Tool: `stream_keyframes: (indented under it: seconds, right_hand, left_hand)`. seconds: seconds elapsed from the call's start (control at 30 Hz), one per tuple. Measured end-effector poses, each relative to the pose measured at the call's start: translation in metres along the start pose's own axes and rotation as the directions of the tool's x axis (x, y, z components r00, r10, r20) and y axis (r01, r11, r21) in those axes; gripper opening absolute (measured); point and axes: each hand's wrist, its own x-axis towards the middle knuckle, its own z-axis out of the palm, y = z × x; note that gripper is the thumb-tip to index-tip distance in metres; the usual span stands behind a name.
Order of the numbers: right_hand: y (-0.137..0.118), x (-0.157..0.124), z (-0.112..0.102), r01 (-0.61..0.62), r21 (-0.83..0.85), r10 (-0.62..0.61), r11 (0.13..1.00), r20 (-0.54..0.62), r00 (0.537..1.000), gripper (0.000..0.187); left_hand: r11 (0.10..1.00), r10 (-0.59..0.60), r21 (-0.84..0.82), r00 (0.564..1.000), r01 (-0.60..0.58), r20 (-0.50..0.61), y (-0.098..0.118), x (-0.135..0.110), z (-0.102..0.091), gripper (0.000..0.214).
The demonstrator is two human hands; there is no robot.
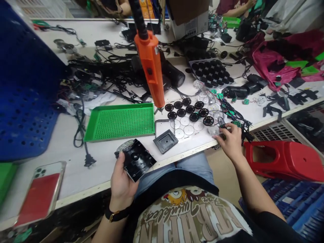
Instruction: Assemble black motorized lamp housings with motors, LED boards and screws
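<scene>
In my left hand [123,180], closed at its edge, is a black plastic housing [139,160], its hollow inside facing up. My right hand [231,140] reaches to the bench's right part, thumb and fingers pinched on a clear round plastic part [214,130] with wires beside it. Small green circuit boards [237,124] with black cables lie next to those fingers. Between my hands are a dark grey rectangular frame [165,141], several black slotted discs [194,116] and clear round discs [188,130].
An orange electric screwdriver [152,67] hangs over the bench, close to a green perforated tray [121,123]. A blue crate [25,101] stands at left, near a phone [40,192]. Tangled black cables [108,77] lie behind. Below the right edge is a red stool [286,160].
</scene>
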Motion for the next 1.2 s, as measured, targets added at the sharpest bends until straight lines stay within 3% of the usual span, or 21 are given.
stream_keyframes:
  seconds: [0.1, 0.17, 0.33, 0.47, 0.57, 0.63, 0.77, 0.8, 0.83, 0.87, 0.9, 0.93, 1.0, 1.03, 1.07, 1.1, 1.13, 1.2]
  right_hand:
    - [0.021, 0.0, -0.004, -0.026, 0.189, 0.017, 0.982, 0.053, 0.998, 0.029]
    - [0.037, 0.003, -0.01, -0.111, 0.337, 0.059, 0.935, 0.159, 0.986, 0.036]
    - [0.055, 0.02, -0.039, -0.345, 0.575, 0.064, 0.742, 0.451, 0.89, 0.045]
    - [0.052, 0.027, -0.059, -0.43, 0.662, 0.123, 0.614, 0.458, 0.881, 0.046]
    - [0.05, 0.026, -0.065, -0.441, 0.709, 0.164, 0.55, 0.427, 0.889, 0.046]
    - [0.05, 0.025, -0.068, -0.452, 0.713, 0.189, 0.536, 0.42, 0.888, 0.041]
    - [0.04, 0.025, -0.071, -0.443, 0.698, 0.288, 0.563, 0.337, 0.896, 0.023]
    - [0.035, 0.026, -0.07, -0.426, 0.692, 0.302, 0.583, 0.302, 0.904, 0.024]
    - [0.03, 0.027, -0.069, -0.409, 0.684, 0.308, 0.605, 0.272, 0.912, 0.025]
    - [0.025, 0.028, -0.067, -0.391, 0.676, 0.31, 0.625, 0.245, 0.919, 0.027]
    - [0.02, 0.028, -0.065, -0.375, 0.672, 0.31, 0.638, 0.221, 0.925, 0.028]
    - [0.017, 0.029, -0.063, -0.359, 0.677, 0.314, 0.642, 0.195, 0.929, 0.029]
    - [0.015, 0.027, -0.059, -0.337, 0.707, 0.347, 0.621, 0.137, 0.928, 0.029]
    - [0.016, 0.025, -0.058, -0.331, 0.73, 0.369, 0.598, 0.117, 0.922, 0.028]
    - [0.018, 0.022, -0.057, -0.33, 0.753, 0.393, 0.569, 0.103, 0.914, 0.027]
    - [0.02, 0.018, -0.056, -0.334, 0.773, 0.416, 0.54, 0.1, 0.904, 0.028]
    - [0.022, 0.014, -0.055, -0.341, 0.786, 0.438, 0.515, 0.1, 0.893, 0.03]
    - [0.024, 0.007, -0.054, -0.353, 0.798, 0.471, 0.489, 0.099, 0.876, 0.037]
  left_hand:
    - [0.997, 0.075, 0.026, 0.997, -0.075, 0.014, -0.007, 0.005, -0.011, 0.038]
    - [0.988, 0.135, 0.07, 0.99, -0.138, 0.042, -0.009, 0.006, -0.016, 0.039]
    - [0.951, 0.2, 0.224, 0.976, -0.215, 0.087, -0.008, 0.01, -0.017, 0.047]
    - [0.755, 0.382, 0.52, 0.912, -0.4, 0.146, -0.009, 0.024, -0.018, 0.063]
    - [0.603, 0.455, 0.653, 0.87, -0.459, 0.19, -0.008, 0.033, -0.021, 0.077]
    - [0.505, 0.531, 0.696, 0.819, -0.511, 0.217, -0.005, 0.031, -0.021, 0.081]
    - [0.299, 0.694, 0.632, 0.618, -0.715, 0.37, 0.0, 0.0, -0.008, 0.068]
    - [0.317, 0.676, 0.567, 0.601, -0.76, 0.426, -0.002, -0.011, -0.001, 0.06]
    - [0.38, 0.617, 0.492, 0.611, -0.783, 0.496, -0.004, -0.02, 0.007, 0.052]
    - [0.473, 0.471, 0.443, 0.644, -0.762, 0.603, -0.009, -0.028, 0.016, 0.046]
    - [0.566, 0.287, 0.419, 0.647, -0.71, 0.707, -0.016, -0.033, 0.026, 0.04]
    - [0.641, 0.082, 0.426, 0.608, -0.639, 0.79, -0.025, -0.036, 0.037, 0.034]
    - [0.709, -0.323, 0.514, 0.426, -0.483, 0.845, -0.051, -0.034, 0.059, 0.035]
    - [0.696, -0.445, 0.567, 0.354, -0.441, 0.822, -0.068, -0.03, 0.071, 0.039]
    - [0.67, -0.498, 0.591, 0.318, -0.45, 0.807, -0.086, -0.025, 0.082, 0.044]
    - [0.645, -0.499, 0.595, 0.326, -0.478, 0.803, -0.106, -0.019, 0.093, 0.05]
    - [0.64, -0.487, 0.595, 0.343, -0.486, 0.804, -0.126, -0.014, 0.105, 0.058]
    - [0.707, -0.42, 0.578, 0.416, -0.408, 0.807, -0.166, -0.005, 0.13, 0.072]
